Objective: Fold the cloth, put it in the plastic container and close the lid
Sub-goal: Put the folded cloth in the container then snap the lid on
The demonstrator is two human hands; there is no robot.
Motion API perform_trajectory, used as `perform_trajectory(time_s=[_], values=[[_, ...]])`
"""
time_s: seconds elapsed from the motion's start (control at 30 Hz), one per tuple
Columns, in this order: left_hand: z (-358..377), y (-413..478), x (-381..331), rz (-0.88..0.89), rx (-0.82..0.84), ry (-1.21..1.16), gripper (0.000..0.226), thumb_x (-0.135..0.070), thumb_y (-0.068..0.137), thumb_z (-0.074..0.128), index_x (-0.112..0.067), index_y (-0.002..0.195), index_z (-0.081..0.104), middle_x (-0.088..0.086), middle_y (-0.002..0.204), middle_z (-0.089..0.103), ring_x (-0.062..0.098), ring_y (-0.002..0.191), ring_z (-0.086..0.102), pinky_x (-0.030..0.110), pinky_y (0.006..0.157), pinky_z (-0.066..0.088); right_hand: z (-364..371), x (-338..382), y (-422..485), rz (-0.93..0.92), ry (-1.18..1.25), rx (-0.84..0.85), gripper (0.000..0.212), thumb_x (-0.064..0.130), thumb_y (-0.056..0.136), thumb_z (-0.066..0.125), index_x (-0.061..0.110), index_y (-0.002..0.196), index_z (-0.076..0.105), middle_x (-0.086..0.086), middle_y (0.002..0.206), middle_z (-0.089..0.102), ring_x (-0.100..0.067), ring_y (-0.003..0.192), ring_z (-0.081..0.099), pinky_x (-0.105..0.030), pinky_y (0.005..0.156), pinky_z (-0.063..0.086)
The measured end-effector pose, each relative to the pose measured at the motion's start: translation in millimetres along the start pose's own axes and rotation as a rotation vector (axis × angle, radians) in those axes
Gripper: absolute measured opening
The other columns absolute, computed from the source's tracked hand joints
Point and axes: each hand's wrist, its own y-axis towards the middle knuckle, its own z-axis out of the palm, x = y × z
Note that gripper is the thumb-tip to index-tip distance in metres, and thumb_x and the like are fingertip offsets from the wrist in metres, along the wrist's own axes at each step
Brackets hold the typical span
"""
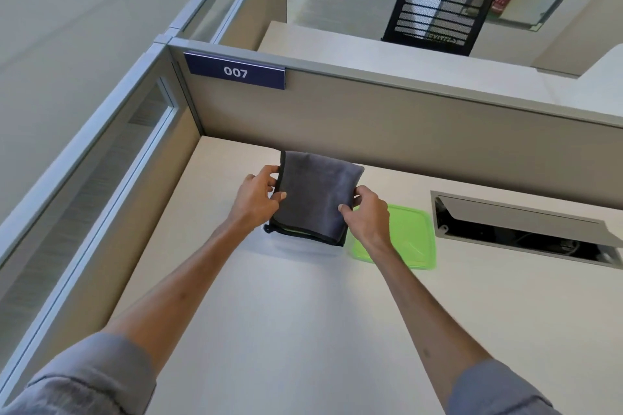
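A grey cloth (317, 195) with a dark hem is folded into a thick rectangle near the back of the desk. My left hand (258, 199) grips its left edge, thumb on top. My right hand (365, 212) grips its right edge. The cloth's lower end seems to rest on something clear with a thin green strip showing under the hem; I cannot tell whether that is the plastic container. A green lid (408, 236) lies flat on the desk just right of the cloth, partly behind my right hand.
The white desk (303, 313) is boxed in by partition walls at the back and left; a sign "007" (236, 72) hangs on the back one. An open cable hatch (526, 229) is set into the desk at right.
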Motion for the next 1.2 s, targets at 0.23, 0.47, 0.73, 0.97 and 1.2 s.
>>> perform_trajectory(time_s=[0.23,0.47,0.73,0.97,1.2], values=[[3,-10,1,0.039,0.036,0.321,0.054,-0.026,0.102,0.077,-0.016,0.150,0.054,0.009,0.136,0.073,0.033,0.134,0.055,0.052,0.110,0.050,3,-10,-10,-0.113,-0.241,-0.042,0.019,0.025,0.087,0.083,0.015,0.096,0.070,-0.007,0.098,0.074,-0.036,0.105,0.060,-0.043,0.076,0.047],[7,-18,13,0.180,-0.012,0.531,0.044,-0.022,0.089,0.089,-0.009,0.124,0.066,0.008,0.144,0.055,0.032,0.118,0.059,0.042,0.100,0.052,8,-29,-25,-0.127,-0.474,-0.049,0.049,0.029,0.080,0.093,0.013,0.117,0.066,-0.007,0.138,0.047,-0.033,0.124,0.053,-0.049,0.089,0.049],[9,-24,15,0.120,0.031,0.509,0.052,-0.037,0.090,0.087,-0.010,0.130,0.069,0.006,0.163,0.038,0.035,0.126,0.063,0.047,0.103,0.057,15,-36,-31,-0.021,-0.368,-0.004,0.096,0.017,0.070,0.097,0.021,0.143,0.035,-0.007,0.147,0.045,-0.036,0.131,0.055,-0.051,0.086,0.051],[-13,-32,-9,0.258,-0.404,0.339,0.028,-0.043,0.098,0.067,-0.022,0.117,0.072,-0.002,0.137,0.061,0.028,0.115,0.064,0.046,0.088,0.057,-13,-20,-12,-0.217,-0.140,-0.027,0.089,0.029,0.086,0.084,0.025,0.161,0.035,-0.001,0.159,0.042,-0.026,0.142,0.044,-0.052,0.105,0.045],[11,-12,-13,0.602,-0.107,0.629,0.022,-0.031,0.104,0.068,-0.020,0.121,0.078,-0.001,0.122,0.078,0.029,0.127,0.064,0.043,0.100,0.051,-3,-10,-2,-0.619,-0.420,-0.076,0.017,0.015,0.093,0.072,0.017,0.109,0.073,0.000,0.114,0.066,-0.028,0.111,0.056,-0.047,0.092,0.051]])
